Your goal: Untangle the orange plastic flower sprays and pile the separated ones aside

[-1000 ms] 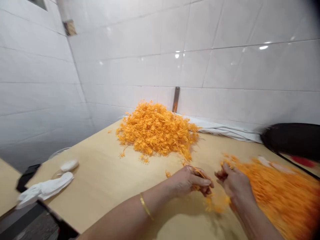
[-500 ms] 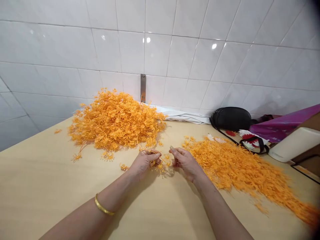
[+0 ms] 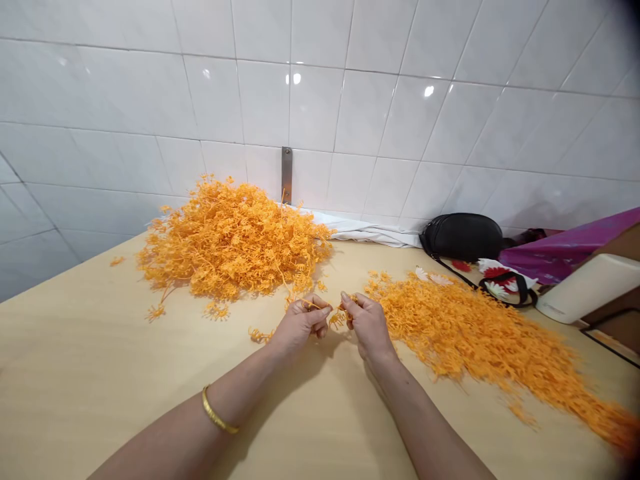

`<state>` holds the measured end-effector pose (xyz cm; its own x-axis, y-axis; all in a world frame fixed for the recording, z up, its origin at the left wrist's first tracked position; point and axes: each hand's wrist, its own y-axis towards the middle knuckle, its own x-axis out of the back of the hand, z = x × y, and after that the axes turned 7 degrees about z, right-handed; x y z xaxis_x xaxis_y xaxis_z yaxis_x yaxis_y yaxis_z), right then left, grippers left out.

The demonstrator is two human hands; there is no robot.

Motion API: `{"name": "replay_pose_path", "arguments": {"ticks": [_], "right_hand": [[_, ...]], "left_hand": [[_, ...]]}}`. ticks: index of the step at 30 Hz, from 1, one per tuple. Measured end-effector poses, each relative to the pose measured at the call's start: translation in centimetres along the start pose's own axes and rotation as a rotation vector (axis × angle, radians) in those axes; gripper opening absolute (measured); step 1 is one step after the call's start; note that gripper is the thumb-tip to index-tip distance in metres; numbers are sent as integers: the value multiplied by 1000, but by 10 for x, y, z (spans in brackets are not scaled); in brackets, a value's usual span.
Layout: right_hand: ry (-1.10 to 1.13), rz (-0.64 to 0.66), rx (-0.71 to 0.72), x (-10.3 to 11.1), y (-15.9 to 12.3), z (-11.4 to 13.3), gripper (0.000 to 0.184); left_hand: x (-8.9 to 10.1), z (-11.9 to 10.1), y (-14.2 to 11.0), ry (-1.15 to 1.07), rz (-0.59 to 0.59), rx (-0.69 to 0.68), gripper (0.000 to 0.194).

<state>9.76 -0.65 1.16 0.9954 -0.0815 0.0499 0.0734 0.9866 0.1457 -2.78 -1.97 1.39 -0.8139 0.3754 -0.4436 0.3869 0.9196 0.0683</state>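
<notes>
Over the middle of the table, my left hand [image 3: 303, 322] pinches a thin orange artificial flower stem [image 3: 316, 305] between thumb and fingers. Close by on the right, my right hand [image 3: 367, 323] is closed in a pinch on the orange flower sprig [image 3: 339, 319], whose small spiky blooms show between the two hands. My fingertips hide part of the sprig. Behind my left hand rises a tall heap of orange artificial flowers [image 3: 235, 240]. A flatter pile of orange pieces [image 3: 465, 333] spreads out to the right of my right hand.
A loose orange sprig [image 3: 260, 335] lies left of my left hand. At the back right are a black bag [image 3: 463, 237], red and white flowers [image 3: 497, 277], a white bottle [image 3: 590, 290] and purple plastic [image 3: 575, 243]. A tiled wall [image 3: 320, 107] bounds the table behind.
My left hand has shifted slightly right, and the gap between my hands has narrowed. My right hand has closed on the flower sprig's blooms.
</notes>
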Motion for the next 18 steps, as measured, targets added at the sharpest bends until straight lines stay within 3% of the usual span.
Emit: {"name": "replay_pose_path", "arguments": {"ticks": [8,10,13,15,16,18], "right_hand": [[357,-123,-83,-16,-2,7,31],[426,-169,-111,-3,4,11,30],[491,-435,-174,35,15,19,24],[541,-571,-140,57,19,23,19],[526,-554,-123,62,18,24,16],[472,-402,-120,61,15,25,7]], "left_hand": [[-7,5,8,-53,60,-71,23],[-7,6,5,-46,54,-71,22],[-4,8,-2,-17,11,-23,20],[-1,8,-5,-22,-28,-4,19],[1,8,-5,-36,-38,-5,19],[5,9,-4,-71,-34,-19,16]]}}
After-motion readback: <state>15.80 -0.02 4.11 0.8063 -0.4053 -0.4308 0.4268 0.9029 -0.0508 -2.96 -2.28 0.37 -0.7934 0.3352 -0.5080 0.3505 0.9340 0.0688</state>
